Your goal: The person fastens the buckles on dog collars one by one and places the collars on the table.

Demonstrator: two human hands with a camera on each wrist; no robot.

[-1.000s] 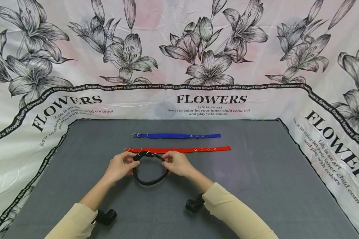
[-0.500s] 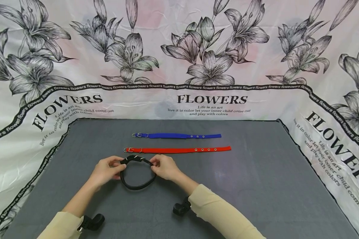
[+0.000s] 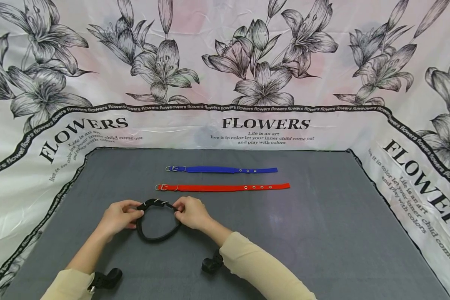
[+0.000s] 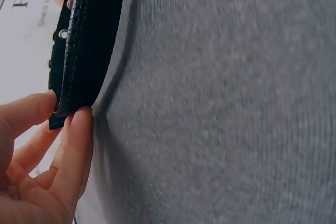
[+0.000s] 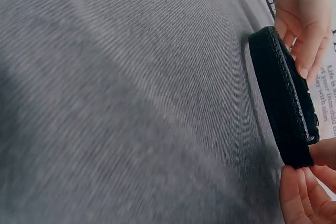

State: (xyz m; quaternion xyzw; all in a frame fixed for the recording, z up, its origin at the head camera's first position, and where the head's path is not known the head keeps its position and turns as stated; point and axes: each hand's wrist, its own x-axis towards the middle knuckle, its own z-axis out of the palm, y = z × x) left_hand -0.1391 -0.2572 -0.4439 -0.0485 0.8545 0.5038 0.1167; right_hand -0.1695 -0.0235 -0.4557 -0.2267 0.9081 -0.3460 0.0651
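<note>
A black collar [image 3: 155,240], buckled into a round loop, is at the left of centre in the head view. My left hand [image 3: 116,218] pinches its left side between thumb and fingers. On the opposite side, the thumb and fingers of my right hand [image 3: 193,213] grip the band. The collar's buckle and metal fittings are along the far part of the loop. In the left wrist view, metal eyelets show along the black band [image 4: 94,40], its lower edge close to the cloth. Both hands also appear around it in the right wrist view.
Beyond the hands, a red collar [image 3: 210,188] lies stretched out flat, with a blue collar [image 3: 213,169] parallel behind it. Both have buckles on the left and eyelets on the right. A grey cloth [image 3: 322,233] covers the table, and a flower-print curtain [image 3: 262,87] surrounds it.
Both hands have carried the looped black collar left and toward the person, away from the red collar, which now shows in full. The red and blue collars have stayed in place.
</note>
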